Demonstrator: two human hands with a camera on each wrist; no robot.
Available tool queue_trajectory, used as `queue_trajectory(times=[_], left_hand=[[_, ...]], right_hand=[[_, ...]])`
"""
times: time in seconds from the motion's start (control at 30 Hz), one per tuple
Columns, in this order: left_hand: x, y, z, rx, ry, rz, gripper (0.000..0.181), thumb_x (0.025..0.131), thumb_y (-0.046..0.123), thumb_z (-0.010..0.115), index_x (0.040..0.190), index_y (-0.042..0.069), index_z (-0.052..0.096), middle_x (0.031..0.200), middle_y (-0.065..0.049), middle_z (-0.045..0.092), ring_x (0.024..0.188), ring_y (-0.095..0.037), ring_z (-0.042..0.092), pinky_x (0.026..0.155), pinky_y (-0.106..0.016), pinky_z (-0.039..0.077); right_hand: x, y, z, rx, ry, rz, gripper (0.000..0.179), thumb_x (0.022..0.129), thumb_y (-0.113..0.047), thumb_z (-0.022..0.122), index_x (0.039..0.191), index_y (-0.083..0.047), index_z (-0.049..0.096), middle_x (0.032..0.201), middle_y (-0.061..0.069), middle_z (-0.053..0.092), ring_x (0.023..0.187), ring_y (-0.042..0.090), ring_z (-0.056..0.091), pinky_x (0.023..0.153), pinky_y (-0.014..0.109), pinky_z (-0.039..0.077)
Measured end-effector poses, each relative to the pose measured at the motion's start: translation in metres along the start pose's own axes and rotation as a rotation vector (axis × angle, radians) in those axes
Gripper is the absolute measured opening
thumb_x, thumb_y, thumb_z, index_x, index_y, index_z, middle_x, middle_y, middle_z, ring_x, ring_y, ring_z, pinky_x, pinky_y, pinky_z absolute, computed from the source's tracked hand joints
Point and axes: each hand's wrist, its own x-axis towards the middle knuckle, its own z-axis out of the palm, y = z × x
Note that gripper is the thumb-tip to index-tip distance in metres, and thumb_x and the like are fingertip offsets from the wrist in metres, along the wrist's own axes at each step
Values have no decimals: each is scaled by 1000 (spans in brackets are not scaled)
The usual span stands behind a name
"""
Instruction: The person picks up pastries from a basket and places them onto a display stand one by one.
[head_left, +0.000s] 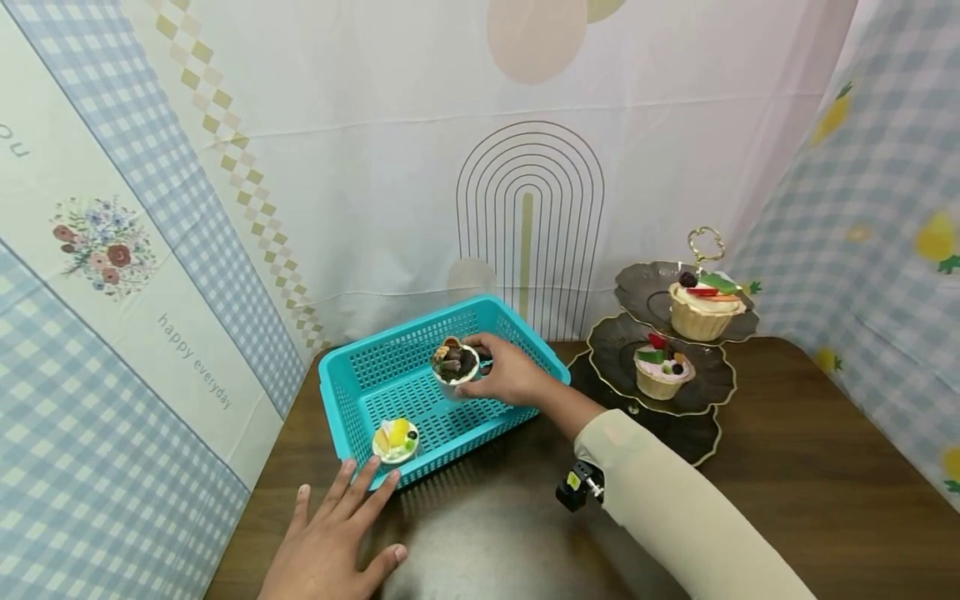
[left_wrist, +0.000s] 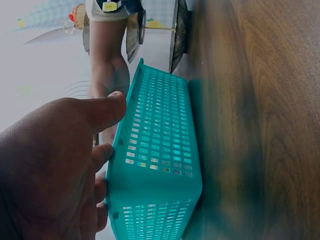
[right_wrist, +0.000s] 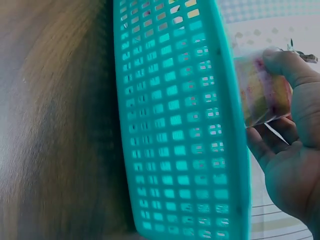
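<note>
My right hand [head_left: 508,373] holds a clear dessert cup [head_left: 452,372] with a dark, chocolate-like topping above the turquoise basket [head_left: 335,410]. In the right wrist view, thumb and fingers grip the cup [right_wrist: 262,95] by its sides, and yellow and pink layers show through its wall. A second dessert cup [head_left: 396,442], topped with yellow fruit and dark berries, stands in the basket's near left corner. My left hand [head_left: 330,533] is spread flat beside that corner, its fingertips at the rim. In the left wrist view its thumb and fingers lie along the basket's edge [left_wrist: 155,187].
A three-tier dark stand [head_left: 600,333] with gold edges is right of the basket. Its top tier bears a large fruit tart [head_left: 701,317], its middle tier a smaller pink-topped tart [head_left: 663,382]. Printed cloths [head_left: 375,208] hang around the brown wooden table [head_left: 810,450].
</note>
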Motion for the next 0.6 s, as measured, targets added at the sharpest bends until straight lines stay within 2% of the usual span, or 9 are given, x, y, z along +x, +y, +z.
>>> queue_trajectory(times=[0.2, 0.4, 0.6], left_hand=[[0, 0, 1, 0, 16, 5, 81, 91, 68, 63, 160, 35, 36, 168, 6, 24, 155, -28, 18, 114, -75, 11], [-1, 1, 1, -15, 24, 9, 81, 91, 66, 65, 160, 35, 37, 168, 6, 25, 155, -29, 19, 114, -75, 11], [-1, 1, 2, -21, 35, 15, 82, 90, 66, 66, 160, 36, 37, 168, 6, 25, 155, -29, 19, 113, -76, 11]], right_hand=[[-14, 0, -13, -6, 75, 3, 78, 82, -32, 90, 148, -14, 52, 136, 7, 61, 122, 25, 61, 90, 39, 58], [-31, 1, -21, -9, 95, -9, 78, 83, -31, 89, 149, -10, 54, 136, 11, 64, 122, 27, 63, 89, 38, 59], [-52, 2, -31, -8, 131, 29, 77, 80, -31, 91, 146, -11, 58, 131, 11, 67, 118, 26, 66, 87, 38, 59]])
